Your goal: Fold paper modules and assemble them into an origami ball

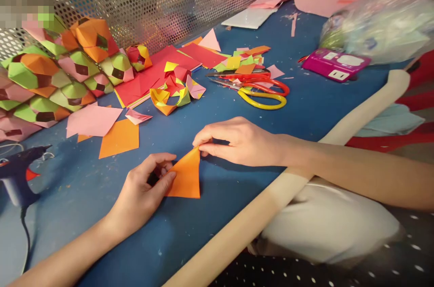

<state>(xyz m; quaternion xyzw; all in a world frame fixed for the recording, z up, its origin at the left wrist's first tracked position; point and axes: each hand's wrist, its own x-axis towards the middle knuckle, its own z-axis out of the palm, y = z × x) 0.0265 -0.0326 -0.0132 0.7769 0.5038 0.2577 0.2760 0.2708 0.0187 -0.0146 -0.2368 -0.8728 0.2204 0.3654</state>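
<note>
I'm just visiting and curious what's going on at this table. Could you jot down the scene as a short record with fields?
Surface: blue table
Left hand: pinches the lower left edge of the orange folded paper
Right hand: fingertips press the paper's top corner
Behind the hands: red and yellow scissors, loose paper squares
Far left: stack of folded paper pieces, glue gun
Far right: pink box

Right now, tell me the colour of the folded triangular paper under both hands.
Orange, plain; the folded triangular paper shows best in the head view.
</note>
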